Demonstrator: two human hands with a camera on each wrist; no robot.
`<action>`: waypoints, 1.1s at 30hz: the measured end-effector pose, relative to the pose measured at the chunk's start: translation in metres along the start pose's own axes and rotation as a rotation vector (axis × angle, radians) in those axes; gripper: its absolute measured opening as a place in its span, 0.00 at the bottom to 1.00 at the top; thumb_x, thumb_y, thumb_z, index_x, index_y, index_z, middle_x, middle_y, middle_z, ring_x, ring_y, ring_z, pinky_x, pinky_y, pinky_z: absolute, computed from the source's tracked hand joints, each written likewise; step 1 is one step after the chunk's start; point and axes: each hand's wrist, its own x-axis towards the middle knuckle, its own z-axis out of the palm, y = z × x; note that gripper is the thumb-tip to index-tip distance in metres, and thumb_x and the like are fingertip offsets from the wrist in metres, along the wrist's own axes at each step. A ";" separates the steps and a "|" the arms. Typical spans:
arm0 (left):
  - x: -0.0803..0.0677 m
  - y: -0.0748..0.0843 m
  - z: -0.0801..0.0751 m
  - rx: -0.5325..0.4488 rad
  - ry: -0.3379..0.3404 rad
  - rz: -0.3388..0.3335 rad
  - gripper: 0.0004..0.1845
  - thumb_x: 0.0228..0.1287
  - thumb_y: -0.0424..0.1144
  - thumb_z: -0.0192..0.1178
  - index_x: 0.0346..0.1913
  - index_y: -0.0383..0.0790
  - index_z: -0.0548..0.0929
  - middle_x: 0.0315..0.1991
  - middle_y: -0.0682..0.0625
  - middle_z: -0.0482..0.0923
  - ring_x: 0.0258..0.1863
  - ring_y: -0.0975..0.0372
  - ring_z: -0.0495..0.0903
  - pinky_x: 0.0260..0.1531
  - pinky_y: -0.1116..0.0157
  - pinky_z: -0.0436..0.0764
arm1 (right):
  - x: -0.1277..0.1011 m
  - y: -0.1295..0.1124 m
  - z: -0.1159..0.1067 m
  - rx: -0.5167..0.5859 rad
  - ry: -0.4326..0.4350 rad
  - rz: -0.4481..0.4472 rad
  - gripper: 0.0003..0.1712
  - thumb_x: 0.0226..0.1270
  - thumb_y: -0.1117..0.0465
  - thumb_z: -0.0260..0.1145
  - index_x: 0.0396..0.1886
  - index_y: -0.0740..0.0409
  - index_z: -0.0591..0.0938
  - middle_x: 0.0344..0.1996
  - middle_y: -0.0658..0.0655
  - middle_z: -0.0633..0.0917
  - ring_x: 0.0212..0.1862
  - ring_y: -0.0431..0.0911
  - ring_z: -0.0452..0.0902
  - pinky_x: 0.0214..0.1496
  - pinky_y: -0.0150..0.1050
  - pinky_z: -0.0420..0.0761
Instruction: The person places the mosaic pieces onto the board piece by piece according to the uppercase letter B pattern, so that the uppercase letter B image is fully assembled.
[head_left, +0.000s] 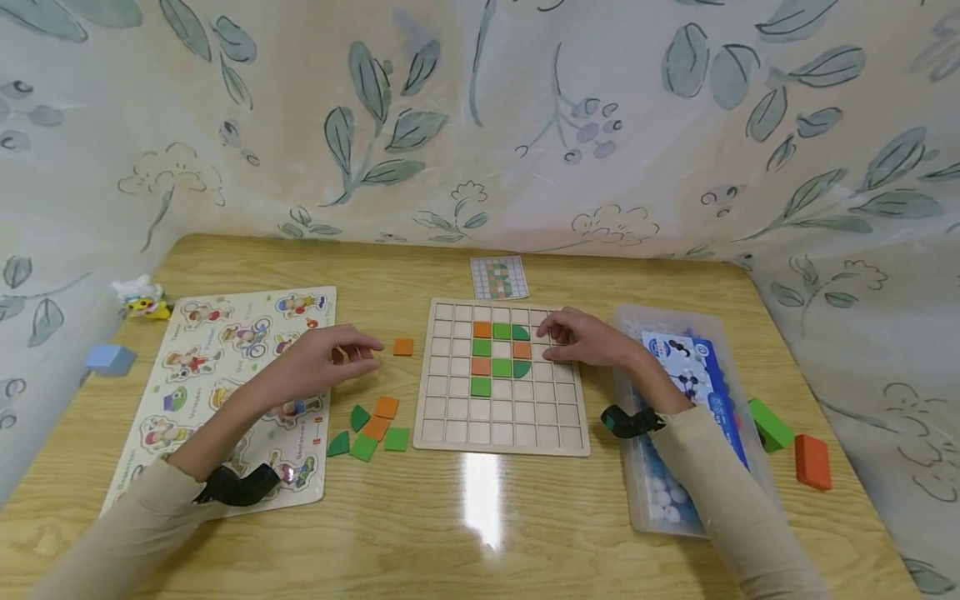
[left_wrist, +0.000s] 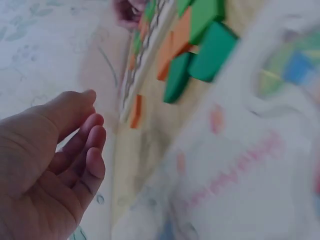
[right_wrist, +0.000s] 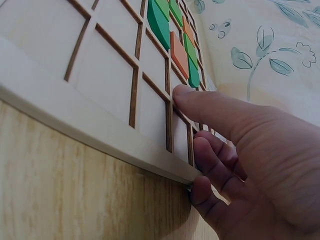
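Observation:
A wooden grid board (head_left: pixel 501 417) lies mid-table with several orange and green tiles (head_left: pixel 501 350) set in its upper middle cells. My right hand (head_left: pixel 561 335) rests at the board's right edge. In the right wrist view its index finger (right_wrist: pixel 200 102) lies stretched on the board (right_wrist: pixel 100 75) and the other fingers curl against the rim. My left hand (head_left: pixel 366 352) hovers left of the board, over the edge of a picture puzzle (head_left: pixel 225 367), near a lone orange square tile (head_left: pixel 403 347). Its fingers (left_wrist: pixel 92 135) are relaxed and hold nothing.
Loose green and orange tiles (head_left: pixel 371 429) lie left of the board's lower corner. A pattern card (head_left: pixel 499 277) sits behind the board. A clear plastic box (head_left: pixel 645 492) stands to the right, with green (head_left: pixel 770 423) and orange (head_left: pixel 813 461) blocks beyond it. Patterned cloth walls surround the table.

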 end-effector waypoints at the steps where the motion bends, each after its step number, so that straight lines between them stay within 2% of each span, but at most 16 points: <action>1: -0.003 -0.002 -0.001 -0.007 -0.003 0.003 0.13 0.66 0.39 0.63 0.51 0.40 0.84 0.36 0.56 0.81 0.34 0.71 0.76 0.35 0.70 0.78 | 0.000 0.000 0.000 0.000 -0.001 -0.003 0.17 0.67 0.58 0.67 0.52 0.58 0.79 0.43 0.58 0.74 0.45 0.48 0.67 0.47 0.41 0.71; 9: -0.017 -0.008 0.008 -0.045 -0.048 0.037 0.12 0.64 0.37 0.64 0.50 0.40 0.84 0.35 0.59 0.80 0.34 0.73 0.75 0.35 0.71 0.78 | -0.001 -0.002 -0.002 0.004 0.001 0.017 0.17 0.66 0.59 0.67 0.52 0.57 0.79 0.43 0.58 0.74 0.45 0.48 0.67 0.49 0.42 0.71; 14: -0.021 -0.004 0.016 -0.067 -0.055 0.049 0.13 0.62 0.37 0.66 0.50 0.41 0.84 0.37 0.58 0.80 0.34 0.73 0.75 0.34 0.71 0.78 | 0.001 -0.002 -0.001 0.006 0.005 0.023 0.16 0.66 0.59 0.67 0.52 0.57 0.79 0.42 0.57 0.74 0.44 0.48 0.67 0.48 0.42 0.71; 23: -0.025 0.001 0.026 -0.095 -0.052 0.032 0.13 0.63 0.40 0.66 0.50 0.45 0.84 0.43 0.55 0.82 0.35 0.73 0.76 0.35 0.72 0.78 | 0.000 -0.003 0.001 0.015 0.006 0.002 0.16 0.66 0.60 0.67 0.52 0.58 0.79 0.42 0.59 0.74 0.44 0.49 0.67 0.47 0.41 0.70; 33: -0.027 0.000 0.030 -0.119 -0.054 0.025 0.10 0.66 0.40 0.63 0.49 0.49 0.84 0.44 0.56 0.81 0.30 0.71 0.69 0.30 0.72 0.72 | 0.000 -0.003 -0.001 0.002 0.003 -0.009 0.17 0.65 0.60 0.67 0.52 0.58 0.78 0.42 0.58 0.74 0.44 0.48 0.67 0.47 0.41 0.71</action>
